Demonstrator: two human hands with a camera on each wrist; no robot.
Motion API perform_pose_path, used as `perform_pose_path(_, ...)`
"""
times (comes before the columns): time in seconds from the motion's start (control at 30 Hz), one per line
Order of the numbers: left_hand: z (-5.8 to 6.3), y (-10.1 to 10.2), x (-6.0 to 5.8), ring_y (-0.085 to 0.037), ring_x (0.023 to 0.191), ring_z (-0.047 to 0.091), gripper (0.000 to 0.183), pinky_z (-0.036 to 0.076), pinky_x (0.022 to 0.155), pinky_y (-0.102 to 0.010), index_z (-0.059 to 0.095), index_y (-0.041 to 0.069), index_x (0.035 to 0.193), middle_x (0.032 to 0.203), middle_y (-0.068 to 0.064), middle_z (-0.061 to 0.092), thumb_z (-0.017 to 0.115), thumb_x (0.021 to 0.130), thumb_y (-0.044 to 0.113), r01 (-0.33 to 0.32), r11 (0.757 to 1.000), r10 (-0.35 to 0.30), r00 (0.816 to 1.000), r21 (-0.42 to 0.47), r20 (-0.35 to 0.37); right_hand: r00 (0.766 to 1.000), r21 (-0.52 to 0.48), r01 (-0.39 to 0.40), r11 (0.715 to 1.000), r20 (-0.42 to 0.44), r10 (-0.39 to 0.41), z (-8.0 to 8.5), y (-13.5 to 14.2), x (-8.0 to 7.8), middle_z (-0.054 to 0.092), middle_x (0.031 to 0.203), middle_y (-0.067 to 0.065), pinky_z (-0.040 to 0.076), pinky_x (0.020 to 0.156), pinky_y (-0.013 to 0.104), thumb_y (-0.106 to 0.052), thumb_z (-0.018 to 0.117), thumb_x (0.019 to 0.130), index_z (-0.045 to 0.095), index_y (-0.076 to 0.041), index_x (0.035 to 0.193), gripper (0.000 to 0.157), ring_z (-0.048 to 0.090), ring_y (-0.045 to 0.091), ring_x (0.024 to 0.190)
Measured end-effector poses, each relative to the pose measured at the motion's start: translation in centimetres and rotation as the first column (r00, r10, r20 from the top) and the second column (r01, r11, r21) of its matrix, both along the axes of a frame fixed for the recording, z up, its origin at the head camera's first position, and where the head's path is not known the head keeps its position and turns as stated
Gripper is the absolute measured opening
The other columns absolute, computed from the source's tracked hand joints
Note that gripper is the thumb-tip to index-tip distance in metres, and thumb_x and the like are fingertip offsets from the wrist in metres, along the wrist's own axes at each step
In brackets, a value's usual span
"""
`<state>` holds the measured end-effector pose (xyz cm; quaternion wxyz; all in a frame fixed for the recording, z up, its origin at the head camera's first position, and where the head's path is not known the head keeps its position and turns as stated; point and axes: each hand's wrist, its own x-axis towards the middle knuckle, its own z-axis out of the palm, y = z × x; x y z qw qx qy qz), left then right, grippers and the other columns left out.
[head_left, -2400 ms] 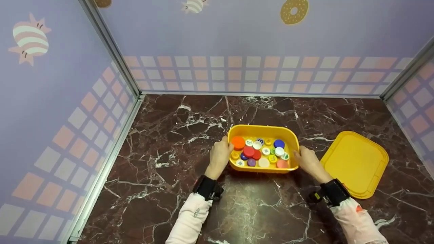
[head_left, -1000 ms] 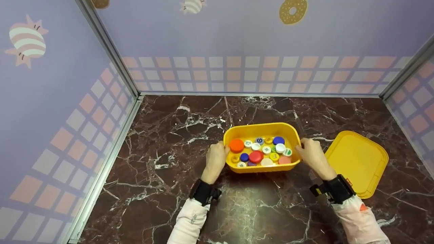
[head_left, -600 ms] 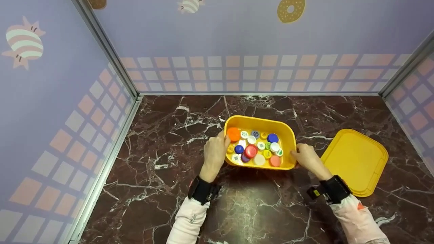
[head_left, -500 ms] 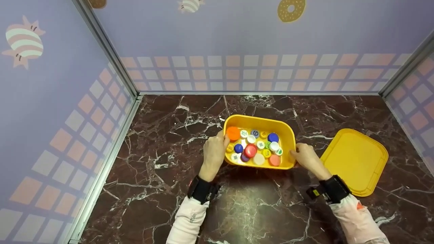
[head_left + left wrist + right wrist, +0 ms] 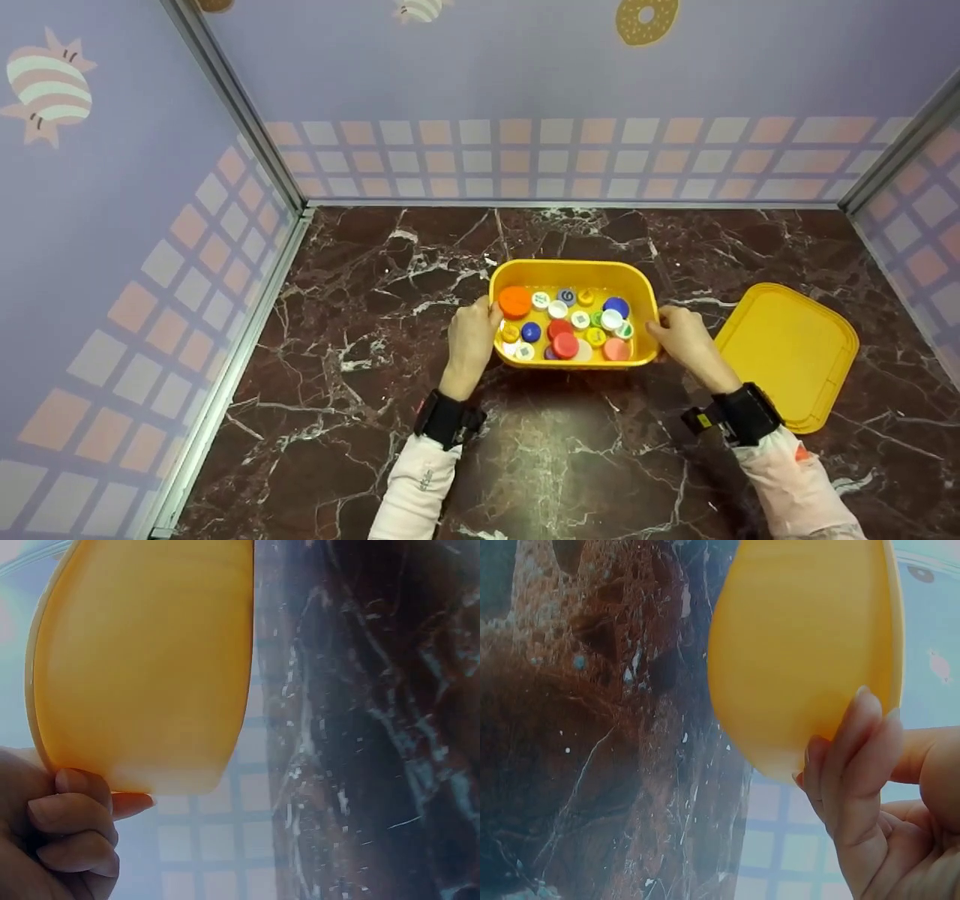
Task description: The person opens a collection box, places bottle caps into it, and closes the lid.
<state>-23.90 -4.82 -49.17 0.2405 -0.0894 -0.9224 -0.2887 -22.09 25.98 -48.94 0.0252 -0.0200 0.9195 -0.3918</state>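
A yellow plastic box with rounded corners is held by both hands over the dark marbled table. My left hand grips its left end at the rim, the fingers curled against the outer wall. At the opposite end my right hand pinches the rim, its fingers on the outside wall. Several bottle caps lie inside, among them an orange cap, a red cap, a blue cap and a white cap. Both wrist views show the box's underside edge standing clear of the table.
To the right of the box a yellow lid lies flat on the marbled table. Purple patterned walls stand behind, at the left and at the right.
The box has tilted one way and the other between the hands and now sits nearly level. Caps have shifted inside it, the red ones sliding toward the near wall. The lid has stayed put.
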Motion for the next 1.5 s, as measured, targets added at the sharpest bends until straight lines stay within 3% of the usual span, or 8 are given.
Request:
perform_pose_path(0.23, -1.3, 0.2, -0.2, -0.033, 0.055, 0.059, 0.022, 0.043, 0.045, -0.041, 0.051, 0.005, 0.062, 0.060, -0.014, 0.058, 0.058, 0.083, 0.012, -0.008, 0.999, 0.013, 0.995, -0.047, 0.102, 0.999, 0.010, 0.000, 1.000, 0.052, 0.000, -0.5, 0.4, -0.1, 0.056, 0.060, 0.011, 0.047, 0.043, 0.038, -0.005, 0.051, 0.087, 0.056, 0.012, 0.090, 0.018, 0.056, 0.020, 0.042)
perform_pose_path(0.4, -2.2, 0.3, -0.5, -0.033, 0.054, 0.058, 0.023, 0.042, 0.045, -0.041, 0.050, 0.005, 0.061, 0.059, -0.014, 0.057, 0.058, 0.082, 0.011, 0.006, 0.999, 0.000, 0.991, -0.045, 0.130, 0.997, 0.013, -0.004, 1.000, 0.081, 0.003, -1.0, 0.7, -0.4, 0.056, 0.063, 0.013, 0.048, 0.045, 0.040, -0.006, 0.051, 0.088, 0.055, 0.014, 0.093, 0.021, 0.056, 0.021, 0.043)
perform_pose_path(0.63, -3.2, 0.5, -0.8, -0.032, 0.055, 0.059, 0.022, 0.044, 0.046, -0.040, 0.052, 0.005, 0.062, 0.060, -0.013, 0.058, 0.057, 0.083, 0.011, 0.033, 0.998, -0.024, 0.988, -0.055, 0.152, 0.992, 0.030, -0.008, 1.000, 0.124, 0.004, -1.5, 0.9, -0.4, 0.057, 0.067, 0.015, 0.048, 0.043, 0.033, -0.007, 0.049, 0.089, 0.054, 0.015, 0.095, 0.022, 0.057, 0.019, 0.044)
perform_pose_path(1.0, -3.4, 0.5, -0.9, -0.034, 0.055, 0.058, 0.022, 0.044, 0.046, -0.041, 0.051, 0.004, 0.062, 0.061, -0.015, 0.058, 0.058, 0.083, 0.011, 0.043, 0.998, -0.035, 0.989, -0.053, 0.144, 0.984, 0.004, -0.001, 1.000, 0.177, 0.001, -1.6, 1.0, -0.5, 0.057, 0.074, 0.019, 0.049, 0.047, 0.037, -0.008, 0.048, 0.090, 0.053, 0.014, 0.097, 0.024, 0.058, 0.019, 0.046)
perform_pose_path(1.33, -3.4, 0.5, -1.0, -0.034, 0.055, 0.058, 0.024, 0.043, 0.045, -0.041, 0.049, 0.006, 0.061, 0.060, -0.014, 0.057, 0.058, 0.081, 0.011, 0.058, 0.998, -0.053, 0.988, -0.035, 0.145, 0.985, 0.025, -0.004, 1.000, 0.172, -0.001, -1.8, 1.1, -0.5, 0.058, 0.079, 0.021, 0.049, 0.045, 0.032, -0.010, 0.050, 0.090, 0.053, 0.015, 0.101, 0.027, 0.058, 0.019, 0.049)
perform_pose_path(1.5, -3.4, 0.4, -1.0, -0.034, 0.058, 0.059, 0.023, 0.044, 0.048, -0.042, 0.056, 0.003, 0.067, 0.065, -0.016, 0.060, 0.058, 0.085, 0.017, 0.038, 0.999, -0.032, 0.987, -0.039, 0.157, 0.984, -0.007, 0.007, 1.000, 0.180, -0.006, -1.2, 1.5, -0.2, 0.058, 0.073, 0.016, 0.049, 0.048, 0.032, -0.021, 0.053, 0.091, 0.054, 0.011, 0.099, 0.033, 0.059, 0.018, 0.053)
